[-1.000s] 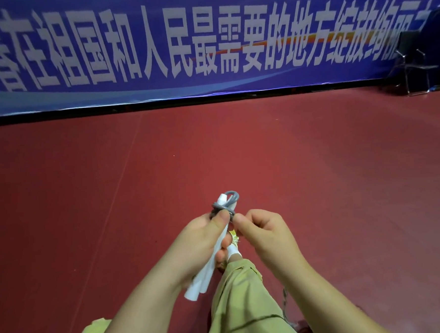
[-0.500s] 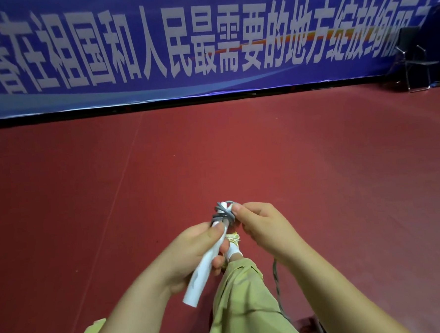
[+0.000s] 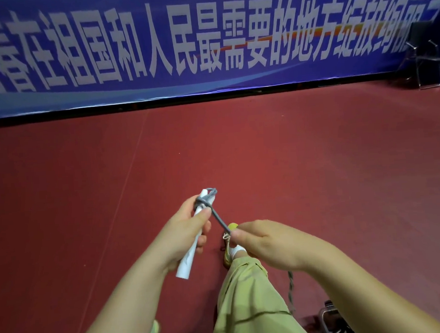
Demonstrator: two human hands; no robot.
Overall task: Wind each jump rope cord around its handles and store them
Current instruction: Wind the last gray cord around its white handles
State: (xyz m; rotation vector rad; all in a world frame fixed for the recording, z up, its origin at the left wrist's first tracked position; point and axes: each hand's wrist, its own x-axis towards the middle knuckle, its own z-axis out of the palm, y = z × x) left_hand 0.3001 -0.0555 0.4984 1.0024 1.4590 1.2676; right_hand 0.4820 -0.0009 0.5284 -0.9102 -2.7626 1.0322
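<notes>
The left hand grips the pair of white handles held together as one bundle, fingers curled round them and the thumb pressed along the near side, with the free ends pointing down and toward the person. At the far, upper end of the bundle the grey cord sits in a few turns and a small loop, then runs taut, down and to the right, to the right hand, which pinches it between thumb and curled fingers just above a yellow-green shoe. More cord trails from under the right wrist to the red floor beside the green trouser leg. The turns look few and bunched close to the tips of the handles, so the likeliest trouble is that they slide off the end if the pull stays angled toward the tips or if tension drops while the right hand regrips. A harder tug could also twist the two handles apart in the left palm, loosening what is wound. The slack on the floor might snag on the shoe or on the dark metal object at the near right, jerking the cord from the pinch. No storage place is visible.
</notes>
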